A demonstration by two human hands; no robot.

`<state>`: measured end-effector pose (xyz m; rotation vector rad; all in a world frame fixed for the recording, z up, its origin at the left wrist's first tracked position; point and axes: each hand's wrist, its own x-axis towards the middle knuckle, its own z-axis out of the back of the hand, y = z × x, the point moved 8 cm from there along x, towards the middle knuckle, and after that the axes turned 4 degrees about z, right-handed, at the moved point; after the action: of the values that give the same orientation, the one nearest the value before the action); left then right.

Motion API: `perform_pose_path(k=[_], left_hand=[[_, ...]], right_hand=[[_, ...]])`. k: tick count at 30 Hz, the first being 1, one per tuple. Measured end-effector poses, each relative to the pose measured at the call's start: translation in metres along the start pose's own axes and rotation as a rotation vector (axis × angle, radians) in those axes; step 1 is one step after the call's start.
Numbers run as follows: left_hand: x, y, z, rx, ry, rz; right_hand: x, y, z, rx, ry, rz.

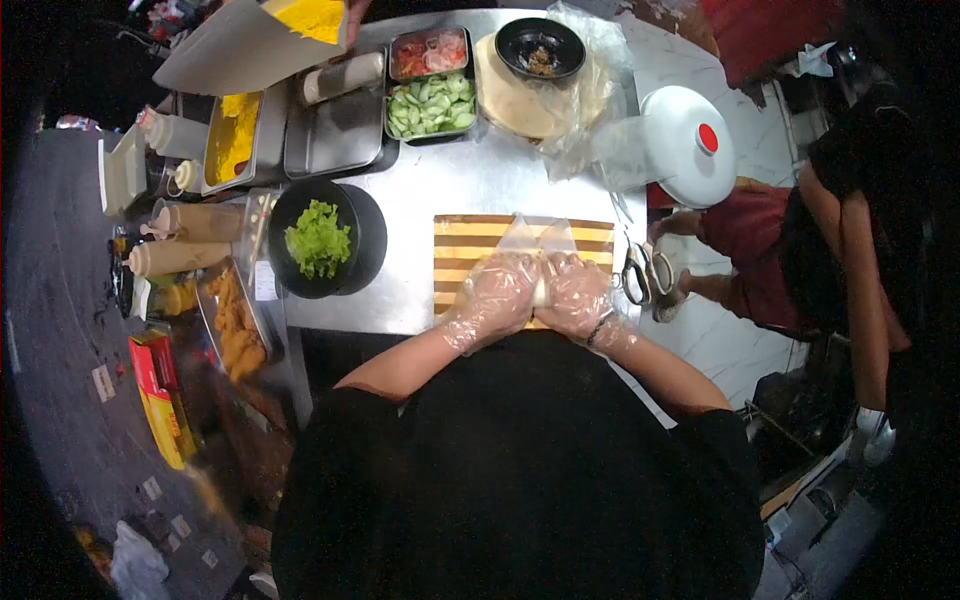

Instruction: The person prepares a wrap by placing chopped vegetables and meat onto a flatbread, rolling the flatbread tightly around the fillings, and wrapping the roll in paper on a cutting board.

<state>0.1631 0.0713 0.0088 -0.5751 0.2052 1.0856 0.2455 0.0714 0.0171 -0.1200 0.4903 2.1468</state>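
My left hand (500, 288) and my right hand (575, 290), both in clear plastic gloves, are side by side over a striped wooden cutting board (455, 262). Their fingers curl down around a pale rolled wrap (541, 293); only a strip of it shows between the hands, and its filling is hidden. Loose glove tips stick out past the fingers. Right of the board, close to my right hand, lie scissors (637, 275) with dark and pale handles. A black bowl of green lettuce (318, 240) stands to the left of the board.
Behind the board are sliced cucumber (430, 105), a tray of red and pink pieces (430, 54), round flatbreads (505, 98) under a black bowl (540, 50), and a white lid (688, 147). Sauce bottles (180, 258) and fried food (235, 320) stand left. Another person (770, 250) is at right.
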Motion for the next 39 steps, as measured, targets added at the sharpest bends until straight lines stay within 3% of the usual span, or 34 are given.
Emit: perform_pose_path(k=[5,6,9,15,17,18,21,23,25,27,29,30,34,39], left_hand=[[0.002,0.006,-0.008,-0.034,0.028,-0.045],[0.003,0.009,-0.01,-0.054,-0.015,-0.044],[0.002,0.014,-0.008,-0.063,-0.086,-0.057],[0.0,0.028,-0.009,-0.102,0.049,-0.008],[-0.009,0.019,0.004,-0.031,-0.054,-0.261],[-0.01,0.019,0.004,-0.027,-0.055,-0.261],[-0.02,0.008,-0.01,0.123,-0.087,-0.266],[-0.024,0.002,-0.007,0.212,-0.204,-0.164],[-0.021,0.001,-0.011,0.27,-0.197,-0.147],[-0.013,0.004,-0.012,0.18,-0.248,-0.17],[-0.004,0.006,-0.005,0.218,-0.241,-0.202],[-0.002,0.009,-0.005,0.189,-0.211,-0.195],[0.009,0.016,-0.004,0.087,-0.173,-0.169],[0.009,0.019,0.018,-0.01,-0.167,-0.178]], right_hand=[[-0.001,-0.01,-0.007,0.234,0.119,-0.096],[-0.007,-0.014,-0.011,0.161,-0.044,-0.001],[-0.007,-0.019,-0.018,0.152,0.017,-0.002],[-0.007,-0.023,-0.022,0.072,0.065,0.037],[-0.004,-0.019,-0.013,0.05,0.138,0.065],[-0.002,-0.018,-0.011,0.025,0.213,0.09],[0.007,-0.02,-0.002,-0.06,0.198,0.073],[0.012,-0.027,-0.009,-0.046,0.175,0.071],[0.015,-0.027,0.001,0.059,-0.038,0.161],[0.018,-0.028,0.005,0.033,0.013,0.109],[0.015,-0.024,-0.002,-0.049,0.294,0.093],[0.007,-0.01,0.013,-0.115,0.136,0.189],[0.009,-0.009,0.002,-0.01,-0.083,0.156],[0.011,-0.022,-0.003,0.055,-0.006,0.104]])
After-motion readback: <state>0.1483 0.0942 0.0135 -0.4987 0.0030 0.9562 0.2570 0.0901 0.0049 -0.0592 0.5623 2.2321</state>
